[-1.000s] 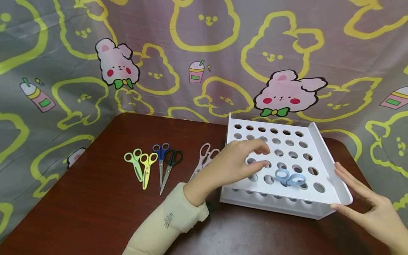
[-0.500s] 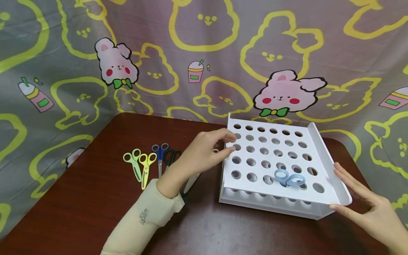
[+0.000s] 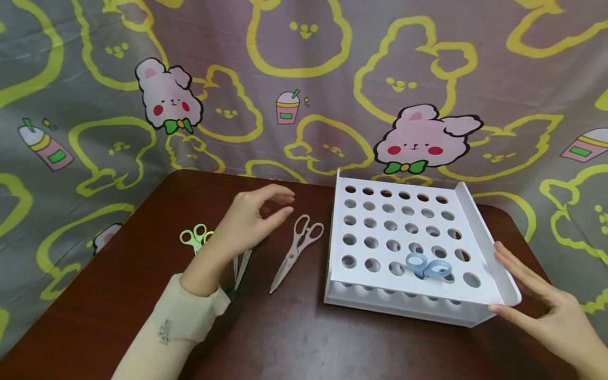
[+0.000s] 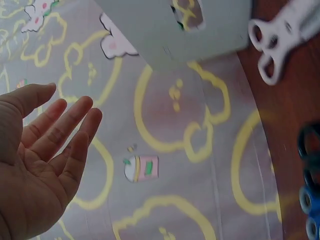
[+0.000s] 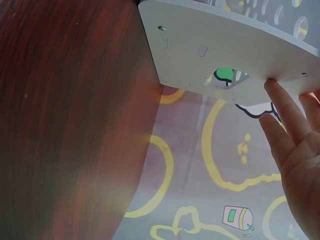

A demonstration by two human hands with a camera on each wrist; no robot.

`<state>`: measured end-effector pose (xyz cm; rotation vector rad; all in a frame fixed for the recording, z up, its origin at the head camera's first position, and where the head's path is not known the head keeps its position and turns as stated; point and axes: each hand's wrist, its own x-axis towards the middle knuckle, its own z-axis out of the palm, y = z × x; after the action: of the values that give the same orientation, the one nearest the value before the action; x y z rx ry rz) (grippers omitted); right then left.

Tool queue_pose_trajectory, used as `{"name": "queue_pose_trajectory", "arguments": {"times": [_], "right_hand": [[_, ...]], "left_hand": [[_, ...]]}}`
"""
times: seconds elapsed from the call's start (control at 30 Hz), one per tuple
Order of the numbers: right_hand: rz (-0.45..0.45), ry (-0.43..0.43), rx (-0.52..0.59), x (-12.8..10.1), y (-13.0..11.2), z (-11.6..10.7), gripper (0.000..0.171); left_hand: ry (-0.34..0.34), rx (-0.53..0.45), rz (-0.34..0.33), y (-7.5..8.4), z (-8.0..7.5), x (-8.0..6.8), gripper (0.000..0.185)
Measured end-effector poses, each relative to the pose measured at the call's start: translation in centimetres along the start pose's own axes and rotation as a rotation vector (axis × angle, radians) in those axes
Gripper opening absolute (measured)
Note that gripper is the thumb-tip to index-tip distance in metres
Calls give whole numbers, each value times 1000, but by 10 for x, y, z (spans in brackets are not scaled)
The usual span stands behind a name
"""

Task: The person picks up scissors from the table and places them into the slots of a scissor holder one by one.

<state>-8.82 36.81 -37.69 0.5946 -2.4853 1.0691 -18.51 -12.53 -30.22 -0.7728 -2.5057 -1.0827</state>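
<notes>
Makeshift recording corner, probably in a home or small studio rather than a workshop or lab. Dark reddish-brown wooden surface [image 3: 142,295] closed in at back and sides by a hung grey fabric backdrop printed with yellow bunny outlines, pink bunnies and drink cups [image 3: 304,79], hiding the room itself. Craft or school supplies laid out: several small plastic-handled scissors in green, yellow, blue, black and pale pink [image 3: 296,245], beside a white perforated storage rack with rows of round holes [image 3: 380,211].
</notes>
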Motion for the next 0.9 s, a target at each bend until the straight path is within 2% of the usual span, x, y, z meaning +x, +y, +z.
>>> {"name": "queue_pose_trajectory", "arguments": {"times": [0.1, 0.27, 0.5, 0.73, 0.9], "right_hand": [[22, 5, -6, -1, -1, 0, 98], [7, 17, 7, 0, 0, 1, 99], [24, 12, -6, -1, 0, 1, 99], [46, 5, -19, -1, -3, 0, 98], [57, -3, -24, -1, -3, 0, 98]], "left_hand": [[7, 35, -34, -8, -10, -6, 25], [9, 97, -92, -24, -22, -17, 26], [-3, 206, -169, -52, -36, -33, 27], [-95, 289, -252, -84, -45, -46, 32], [-168, 315, -301, -101, -49, -53, 36]]}}
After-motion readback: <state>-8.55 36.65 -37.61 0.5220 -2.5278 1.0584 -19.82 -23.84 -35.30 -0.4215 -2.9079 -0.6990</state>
